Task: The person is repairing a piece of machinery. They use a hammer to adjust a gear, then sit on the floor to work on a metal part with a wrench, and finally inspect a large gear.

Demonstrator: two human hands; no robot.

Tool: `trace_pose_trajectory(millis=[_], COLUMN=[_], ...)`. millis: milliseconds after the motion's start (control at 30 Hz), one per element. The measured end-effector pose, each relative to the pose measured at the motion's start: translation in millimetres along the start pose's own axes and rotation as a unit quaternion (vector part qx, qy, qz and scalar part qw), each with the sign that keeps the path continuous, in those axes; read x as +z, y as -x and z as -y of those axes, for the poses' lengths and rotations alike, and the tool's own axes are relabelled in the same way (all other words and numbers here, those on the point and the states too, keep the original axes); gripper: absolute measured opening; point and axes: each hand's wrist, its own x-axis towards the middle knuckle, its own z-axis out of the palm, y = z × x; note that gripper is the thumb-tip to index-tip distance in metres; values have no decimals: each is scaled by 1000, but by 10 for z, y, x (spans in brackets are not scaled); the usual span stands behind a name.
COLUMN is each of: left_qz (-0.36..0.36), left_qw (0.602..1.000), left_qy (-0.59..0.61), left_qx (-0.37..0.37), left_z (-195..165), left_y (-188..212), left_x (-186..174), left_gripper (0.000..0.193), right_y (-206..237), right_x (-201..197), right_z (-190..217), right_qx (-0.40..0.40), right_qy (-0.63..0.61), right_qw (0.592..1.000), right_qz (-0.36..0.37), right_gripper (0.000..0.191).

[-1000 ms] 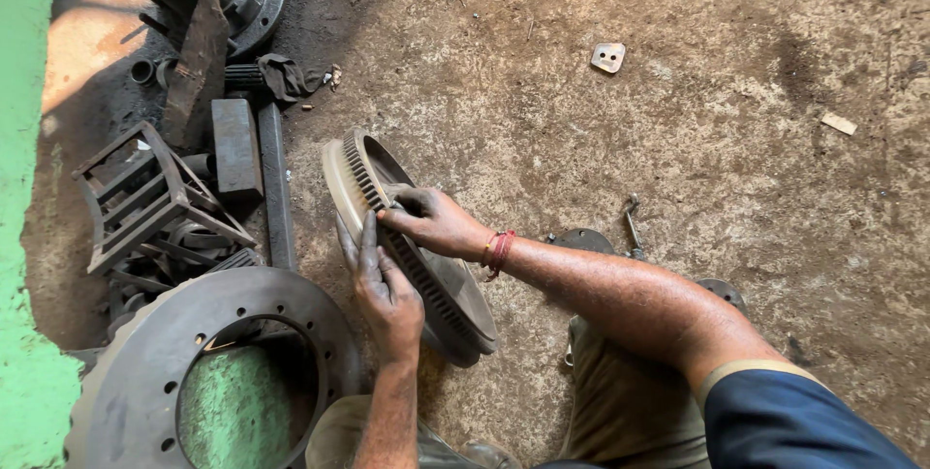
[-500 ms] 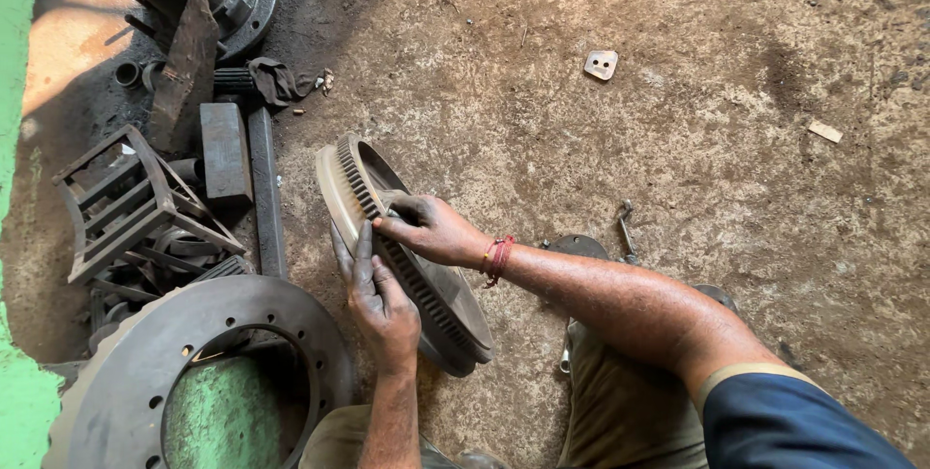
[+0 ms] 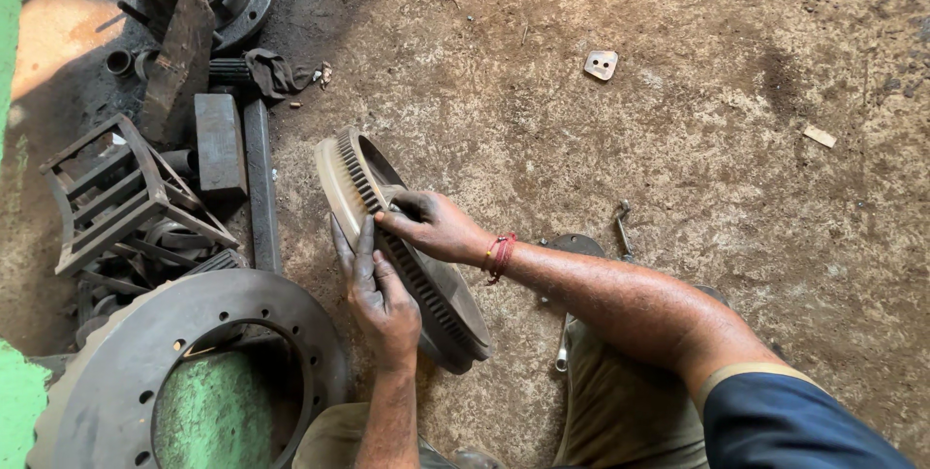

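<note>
Plainly, the toothed ring gear (image 3: 402,256) stands on its edge on the dirt floor (image 3: 678,140), tilted, kept upright only by 2 hands. The left hand (image 3: 380,299) lies flat against the near face with its fingers (image 3: 363,241) stretched up along the teeth — pressing, not wrapped around anything. The right hand (image 3: 436,227) curls over the top of the rim, its fingers hooked on the toothed edge.

The main risk, as I judge it, is the gear tipping or rolling: it rests on a narrow edge on uneven ground, and the flat left palm gives little hold if it leans away. A slip could drag skin across the teeth, or drop the gear toward the person's knee (image 3: 620,401) just beside it. The large brake disc (image 3: 194,372) and the metal frame (image 3: 116,193) lie near on the left — a falling gear could strike them and bounce back.
</note>
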Motion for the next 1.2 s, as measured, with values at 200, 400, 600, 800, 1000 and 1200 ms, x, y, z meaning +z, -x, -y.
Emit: trace_pose_trajectory(millis=[200,400,600,800,1000,1200], left_qz=[2,-11,-3,6,2,-2], left_qw=[999,999,999,998,998,999], left_qy=[39,44,53,58,59,39], left_qx=[-4,3,-8,-8,-6,10], left_z=[142,96,31,33,15,2], left_y=[8,7,-4,2,3,0], left_x=[12,7,-9,-7,-7,-19], left_gripper=[44,44,43,42,39,39], right_y=[-35,-18,-1,3,-9,-7], right_x=[-9,6,4,4,7,-2], right_z=[-18,-12,-16,-46,-57,-35], right_qx=[42,50,49,22,20,34], right_qy=[43,41,45,30,36,29], right_qw=[998,998,998,999,999,999], right_qz=[13,5,-2,2,1,10], right_gripper=[52,50,48,49,49,50])
